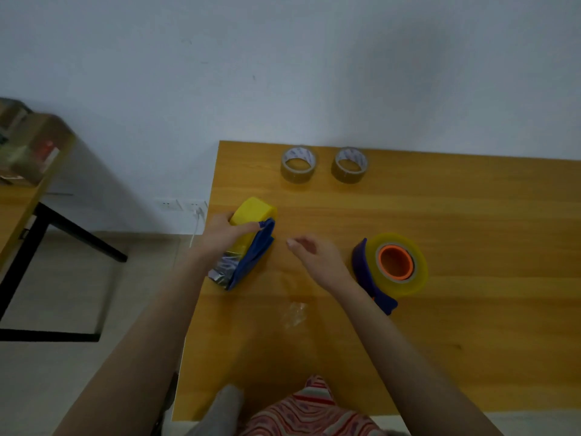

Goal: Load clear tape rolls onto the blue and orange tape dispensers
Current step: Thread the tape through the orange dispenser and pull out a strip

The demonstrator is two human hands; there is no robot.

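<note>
- Left hand [224, 232] clamped on blue dispenser [251, 256] with yellowish roll [251, 212], tabletop [471, 341] left edge.
- Right hand [314, 253] loose, empty, just beside.
- Advice: steady dispenser, right hand threads tape end.
- Second dispenser [390, 265] looks loaded.

A crumpled scrap of clear film [294, 314] lies on the wooden surface [471, 341]. Left of it stands a second table [19, 215] with black legs. Wall sockets [182, 205] hold a white plug [198, 212].
</note>
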